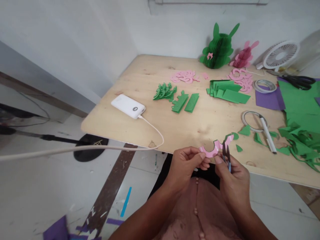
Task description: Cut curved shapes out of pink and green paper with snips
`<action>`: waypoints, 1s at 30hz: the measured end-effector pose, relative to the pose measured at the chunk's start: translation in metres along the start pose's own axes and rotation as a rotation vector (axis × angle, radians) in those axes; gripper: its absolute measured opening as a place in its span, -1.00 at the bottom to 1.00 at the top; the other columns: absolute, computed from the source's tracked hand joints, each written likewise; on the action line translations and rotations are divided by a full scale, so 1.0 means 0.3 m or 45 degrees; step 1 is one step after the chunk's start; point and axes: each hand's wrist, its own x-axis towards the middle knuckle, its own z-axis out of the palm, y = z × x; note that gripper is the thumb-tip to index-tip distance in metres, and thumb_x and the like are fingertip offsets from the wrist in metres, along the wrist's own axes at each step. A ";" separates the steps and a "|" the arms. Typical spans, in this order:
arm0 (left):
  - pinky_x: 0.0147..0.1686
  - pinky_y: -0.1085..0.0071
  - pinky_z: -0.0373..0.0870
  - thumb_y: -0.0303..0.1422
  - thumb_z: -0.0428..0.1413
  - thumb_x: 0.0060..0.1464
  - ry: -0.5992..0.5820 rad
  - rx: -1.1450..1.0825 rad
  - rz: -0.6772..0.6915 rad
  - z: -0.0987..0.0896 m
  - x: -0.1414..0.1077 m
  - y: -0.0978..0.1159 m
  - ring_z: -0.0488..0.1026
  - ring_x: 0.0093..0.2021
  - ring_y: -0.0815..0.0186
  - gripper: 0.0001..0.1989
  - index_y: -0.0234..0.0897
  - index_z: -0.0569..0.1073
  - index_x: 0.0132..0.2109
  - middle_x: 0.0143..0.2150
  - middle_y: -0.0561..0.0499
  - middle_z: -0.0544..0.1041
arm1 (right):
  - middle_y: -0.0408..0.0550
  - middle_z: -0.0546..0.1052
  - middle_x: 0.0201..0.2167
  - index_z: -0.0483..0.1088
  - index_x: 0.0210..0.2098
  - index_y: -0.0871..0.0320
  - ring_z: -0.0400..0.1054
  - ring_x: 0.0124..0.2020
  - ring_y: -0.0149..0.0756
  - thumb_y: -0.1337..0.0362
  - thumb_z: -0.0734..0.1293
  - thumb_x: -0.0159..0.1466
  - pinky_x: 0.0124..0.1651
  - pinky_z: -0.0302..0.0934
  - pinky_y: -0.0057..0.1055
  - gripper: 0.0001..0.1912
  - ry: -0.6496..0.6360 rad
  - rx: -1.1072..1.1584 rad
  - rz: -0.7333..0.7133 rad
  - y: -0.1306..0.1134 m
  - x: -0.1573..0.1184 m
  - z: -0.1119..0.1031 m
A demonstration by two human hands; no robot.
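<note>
Between the fingers of my left hand (186, 163) is one end of a curved pink paper cutout (210, 153), held just over the table's front edge. My right hand (232, 175) grips a small pair of scissors (227, 156), its dark blades pointing away from me and slightly apart. The blades lie beside or across the right part of the cutout; I cannot tell whether they touch it. The right thumb and fingers also steady the cutout near its middle. A little green paper shows behind the cutout's right end.
On the wooden table (140, 73) are a white power bank (128, 106) with a cable, green cutouts (165, 91), folded green strips (228, 90) and pink cutouts (183, 76). Green scraps (302, 143) and a white marker pen (268, 135) lie right. Paper rabbits (217, 50) and a fan (281, 55) stand behind.
</note>
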 end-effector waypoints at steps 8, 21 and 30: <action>-0.46 0.47 0.41 -0.36 0.29 -0.18 -0.015 -0.049 -0.014 0.003 0.006 -0.011 0.43 -0.58 0.42 -0.83 -0.38 0.50 -0.48 -0.52 -0.06 0.57 | -0.26 0.24 -0.67 0.38 -0.52 0.17 0.06 -0.62 -0.48 0.16 0.40 0.15 -0.58 -0.03 -0.50 -0.77 -0.006 0.053 0.026 -0.008 0.010 0.018; -0.45 0.44 0.44 -0.31 0.31 -0.20 0.109 0.004 0.043 0.013 0.020 -0.002 0.46 -0.55 0.38 -0.78 -0.37 0.50 -0.42 -0.56 -0.01 0.54 | -0.25 0.24 -0.64 0.37 -0.49 0.16 0.06 -0.60 -0.46 0.16 0.40 0.14 -0.56 -0.05 -0.48 -0.78 0.047 0.026 0.023 0.010 0.025 0.020; -0.44 0.45 0.44 -0.35 0.28 -0.14 0.106 0.009 0.073 0.019 0.020 -0.003 0.45 -0.54 0.39 -0.83 -0.38 0.50 -0.43 -0.56 0.00 0.54 | -0.27 0.21 -0.64 0.36 -0.50 0.16 0.03 -0.59 -0.47 0.17 0.40 0.15 -0.55 -0.09 -0.48 -0.78 0.045 -0.006 0.038 0.011 0.023 0.014</action>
